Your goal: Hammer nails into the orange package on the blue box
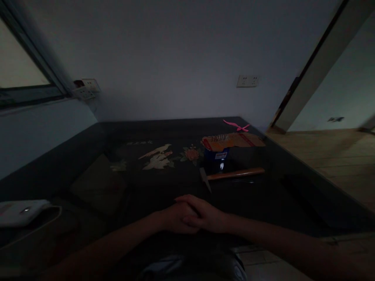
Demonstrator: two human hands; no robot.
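Observation:
My two hands rest together on the near part of a dark table [88, 156]. My right hand [209, 218] lies over my left hand [172, 220], with the fingers folded around each other. No object is in either hand. The nearest tool is a hammer [231, 174] with a wooden handle, lying flat a little beyond my hands to the right. Behind it stands a small blue container [216, 158]. A flat cardboard piece [234, 140] holding a row of thin nails or pins rests on top of the container.
A pink ribbon-like strip [237, 125] lies at the table's far right corner. A white device with a cord [22, 212] sits at the near left. The tabletop shows a bird-and-flower inlay [159, 156]. Wall sockets [248, 80] are behind, wooden floor [328, 156] to the right.

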